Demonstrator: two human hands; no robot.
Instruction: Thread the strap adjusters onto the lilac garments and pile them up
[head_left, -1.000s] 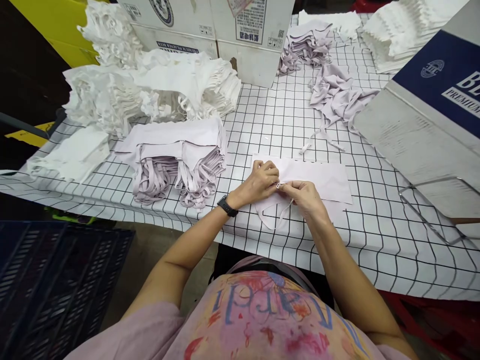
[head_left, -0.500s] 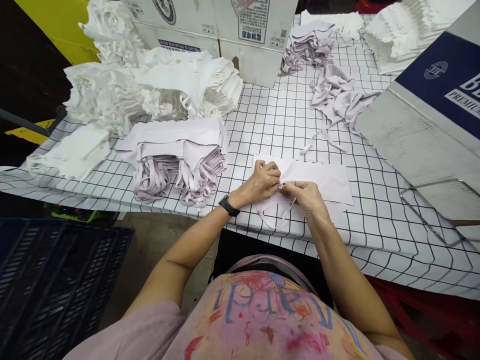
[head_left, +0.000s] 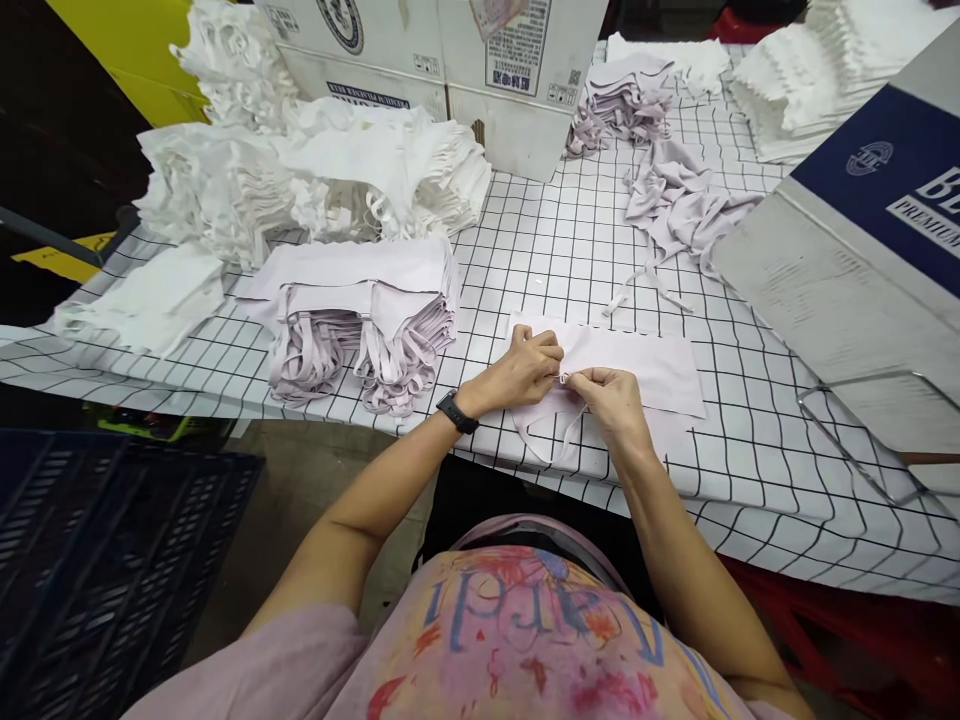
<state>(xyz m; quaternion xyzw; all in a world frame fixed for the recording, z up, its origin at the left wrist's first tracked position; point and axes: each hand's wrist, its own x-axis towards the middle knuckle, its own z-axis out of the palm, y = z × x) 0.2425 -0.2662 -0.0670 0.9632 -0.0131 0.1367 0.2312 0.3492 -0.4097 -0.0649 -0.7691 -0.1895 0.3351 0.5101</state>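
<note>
A pale lilac strappy top (head_left: 645, 365) lies flat on the table in front of me, its thin strap (head_left: 574, 430) looping toward the near edge. My left hand (head_left: 529, 370) is closed, its curled fingers gripping the strap at the garment's lower edge. Close beside it, my right hand (head_left: 611, 395) pinches the same strap between thumb and forefinger. A tiny pale piece, perhaps a strap ring, shows between the fingertips; it is too small to make out. To the left sits a stack of folded lilac tops (head_left: 352, 270) with straps hanging forward.
White garments (head_left: 390, 160) are heaped at the back left, beside a large carton (head_left: 517, 130). A crumpled lilac garment (head_left: 675, 200) lies at the back right. Another carton (head_left: 817, 270) and a metal wire frame (head_left: 862, 380) stand on the right of the checked cloth (head_left: 540, 240).
The view has shifted slightly. Both hands stay at the strap, and the right hand's fingers have turned a little while still pinching.
</note>
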